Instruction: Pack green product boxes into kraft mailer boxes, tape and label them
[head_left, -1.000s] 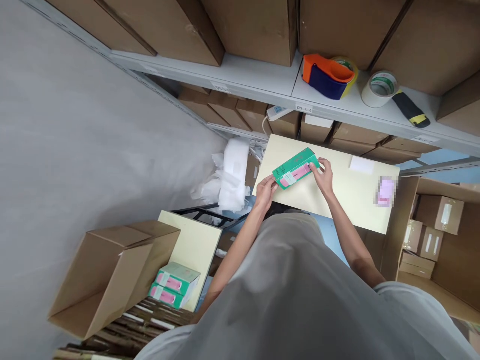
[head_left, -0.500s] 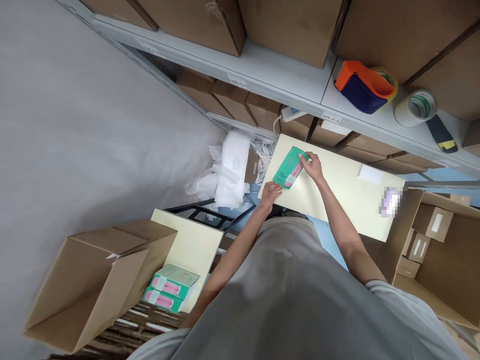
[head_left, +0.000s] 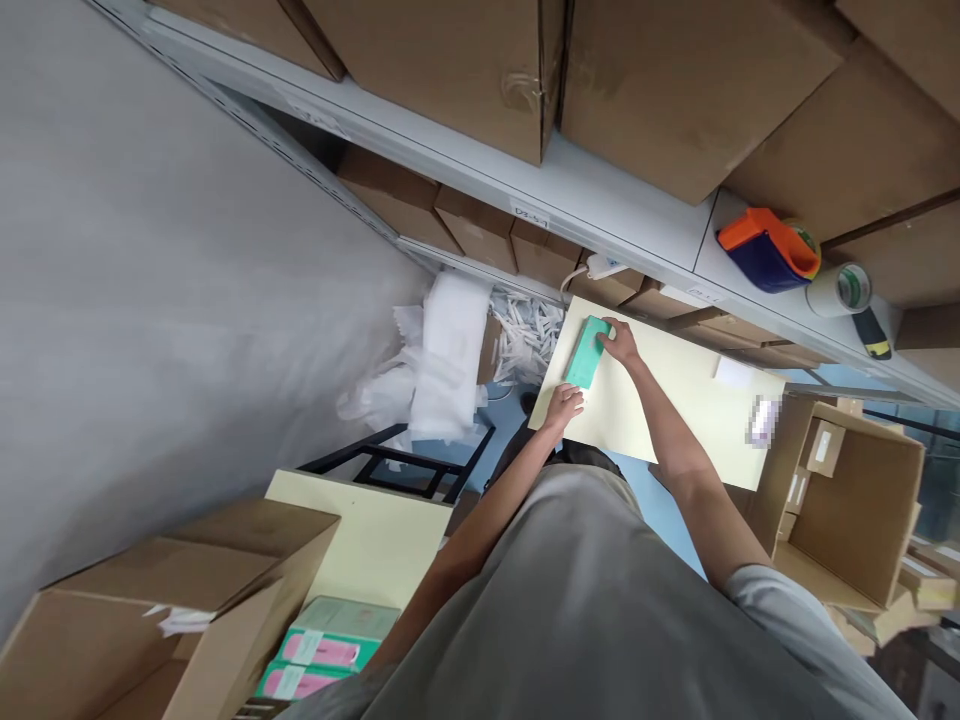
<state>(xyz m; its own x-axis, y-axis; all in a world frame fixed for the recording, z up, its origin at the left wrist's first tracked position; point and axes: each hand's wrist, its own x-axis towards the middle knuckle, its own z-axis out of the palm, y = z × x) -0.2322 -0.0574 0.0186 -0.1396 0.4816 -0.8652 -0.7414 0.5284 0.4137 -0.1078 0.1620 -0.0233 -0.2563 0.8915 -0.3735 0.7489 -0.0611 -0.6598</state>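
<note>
A green box (head_left: pixel 586 354) is over the pale tabletop (head_left: pixel 679 390), a plain green face turned up and a white patch at its near end. My right hand (head_left: pixel 619 342) grips its far right edge, thumb on top. My left hand (head_left: pixel 564 406) is closed at the near end, its fingers against the white patch; their tips are partly hard to make out. To the lower left, several green and pink boxes (head_left: pixel 330 645) are stacked on a second pale surface (head_left: pixel 360 535).
An open carton (head_left: pixel 150 600) stands lower left, another (head_left: pixel 855 500) at right. Above the table runs a shelf (head_left: pixel 622 205) with cartons, an orange and blue tape dispenser (head_left: pixel 769 250), a tape roll (head_left: pixel 840 290) and a cutter (head_left: pixel 871 333). White wrapping (head_left: pixel 454 350) lies left of the table.
The green box has been turned: its printed face with the pink picture no longer shows, and a plain green face is up. Both hands still hold it. The camera view has shifted.
</note>
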